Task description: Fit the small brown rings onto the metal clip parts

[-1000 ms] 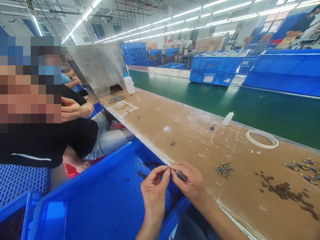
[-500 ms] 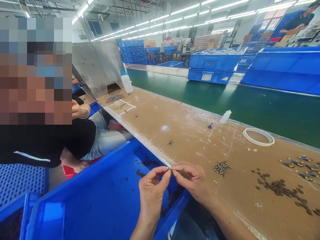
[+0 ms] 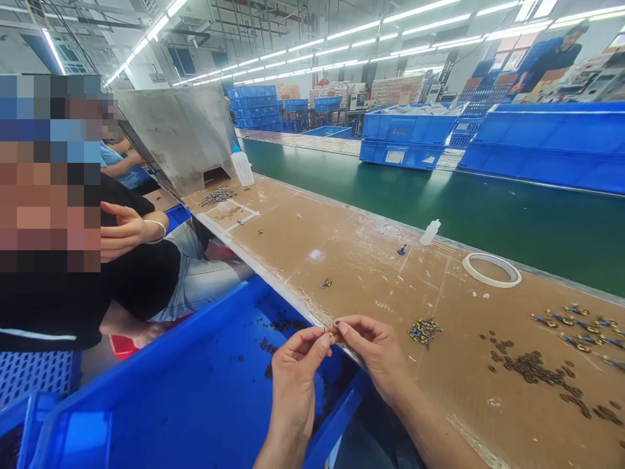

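Note:
My left hand (image 3: 299, 365) is closed in a pinch over the edge of the blue bin. A small brass-coloured part (image 3: 331, 337) shows at its thumb and index tips; its exact kind is too small to make out. Beside it my right hand (image 3: 374, 348) is also pinched, with a tiny dark piece (image 3: 338, 323) at the fingertips. On the table to the right lie a cluster of small blue-and-brass parts (image 3: 424, 331) and a pile of dark, ring-like pieces (image 3: 537, 368). More blue-and-brass parts (image 3: 581, 326) are spread out farther right.
The blue bin (image 3: 161, 384) below my hands has dark pieces inside. On the brown table (image 3: 361, 280) are a tape roll (image 3: 492, 270), a small white bottle (image 3: 430, 232) and a larger bottle (image 3: 243, 168). A co-worker's hand (image 3: 129, 229) is at left. Blue crates (image 3: 405, 133) stand on the green belt.
My fingertips have parted slightly, and the right fingers have lifted a little, showing a dark piece. The co-worker's hand shows more fully. The view has shifted a little to the right.

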Motion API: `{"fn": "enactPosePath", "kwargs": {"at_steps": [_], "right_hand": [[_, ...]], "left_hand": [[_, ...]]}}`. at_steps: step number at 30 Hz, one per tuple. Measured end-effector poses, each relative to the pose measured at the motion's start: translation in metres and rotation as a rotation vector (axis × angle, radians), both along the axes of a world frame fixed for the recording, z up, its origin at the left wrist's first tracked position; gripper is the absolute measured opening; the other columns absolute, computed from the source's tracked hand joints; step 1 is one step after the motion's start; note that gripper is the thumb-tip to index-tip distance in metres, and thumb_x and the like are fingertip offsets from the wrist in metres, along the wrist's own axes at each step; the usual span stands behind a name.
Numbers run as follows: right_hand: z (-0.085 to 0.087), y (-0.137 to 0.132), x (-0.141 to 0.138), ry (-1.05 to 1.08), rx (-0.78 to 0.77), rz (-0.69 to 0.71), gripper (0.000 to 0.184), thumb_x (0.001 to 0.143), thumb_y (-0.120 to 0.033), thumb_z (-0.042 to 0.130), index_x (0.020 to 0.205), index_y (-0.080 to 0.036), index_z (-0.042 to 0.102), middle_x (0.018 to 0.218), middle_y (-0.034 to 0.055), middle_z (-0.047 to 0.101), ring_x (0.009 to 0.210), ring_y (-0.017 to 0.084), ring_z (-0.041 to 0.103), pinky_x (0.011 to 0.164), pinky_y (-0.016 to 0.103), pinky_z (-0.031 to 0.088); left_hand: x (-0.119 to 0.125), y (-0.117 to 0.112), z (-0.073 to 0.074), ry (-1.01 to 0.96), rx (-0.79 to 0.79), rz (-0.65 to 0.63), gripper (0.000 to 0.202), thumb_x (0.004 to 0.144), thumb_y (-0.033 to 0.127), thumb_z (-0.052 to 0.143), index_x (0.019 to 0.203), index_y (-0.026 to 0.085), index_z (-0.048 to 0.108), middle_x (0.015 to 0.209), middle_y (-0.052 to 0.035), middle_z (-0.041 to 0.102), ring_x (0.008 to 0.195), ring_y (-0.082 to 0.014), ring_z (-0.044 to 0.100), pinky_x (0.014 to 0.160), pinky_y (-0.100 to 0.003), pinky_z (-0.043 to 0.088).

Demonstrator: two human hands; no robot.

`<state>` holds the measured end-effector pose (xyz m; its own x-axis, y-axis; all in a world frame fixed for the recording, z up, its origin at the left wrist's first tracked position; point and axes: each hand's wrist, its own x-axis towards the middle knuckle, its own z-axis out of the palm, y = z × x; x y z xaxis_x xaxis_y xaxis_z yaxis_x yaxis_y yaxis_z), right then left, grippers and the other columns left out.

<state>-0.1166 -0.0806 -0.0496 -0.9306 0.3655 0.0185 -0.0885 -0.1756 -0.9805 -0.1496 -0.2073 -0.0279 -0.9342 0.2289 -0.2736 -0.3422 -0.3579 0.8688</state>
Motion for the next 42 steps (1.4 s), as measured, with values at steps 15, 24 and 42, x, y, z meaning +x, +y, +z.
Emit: {"fn": "enactPosePath", "kwargs": {"at_steps": [15, 24, 42], "right_hand": [[-0.015, 0.026, -0.009, -0.019, 0.651, -0.156, 0.040, 0.094, -0.049, 0.050, 0.093, -0.016, 0.072, 0.091, 0.0127, 0.072, 0.084, 0.023, 0.066, 0.077, 0.038, 0.051], [-0.020, 0.068, -0.019, 0.159, 1.322, 0.002, 0.024, 0.098, -0.021, 0.046, 0.091, -0.018, 0.070, 0.088, 0.0085, 0.068, 0.083, 0.020, 0.059, 0.077, 0.033, 0.048], [-0.009, 0.064, -0.024, 0.022, 1.688, 0.077, 0.023, 0.096, -0.018, 0.053, 0.079, -0.018, 0.069, 0.083, 0.0067, 0.065, 0.080, 0.018, 0.057, 0.069, 0.029, 0.043]], "left_hand": [[-0.002, -0.002, -0.007, -0.245, 0.238, -0.070, 0.025, 0.059, 0.020, 0.090, 0.077, 0.011, 0.075, 0.068, -0.0014, 0.068, 0.060, -0.0076, 0.061, 0.076, -0.024, 0.056], [-0.002, -0.003, -0.017, -0.233, 0.165, -0.059, 0.027, 0.057, 0.023, 0.091, 0.075, 0.011, 0.076, 0.067, -0.0029, 0.070, 0.059, -0.0076, 0.061, 0.076, -0.022, 0.056], [-0.004, -0.009, -0.022, -0.262, 0.121, -0.053, 0.028, 0.056, 0.024, 0.091, 0.075, 0.011, 0.076, 0.068, -0.0032, 0.070, 0.056, -0.0067, 0.059, 0.075, -0.023, 0.057]]}}
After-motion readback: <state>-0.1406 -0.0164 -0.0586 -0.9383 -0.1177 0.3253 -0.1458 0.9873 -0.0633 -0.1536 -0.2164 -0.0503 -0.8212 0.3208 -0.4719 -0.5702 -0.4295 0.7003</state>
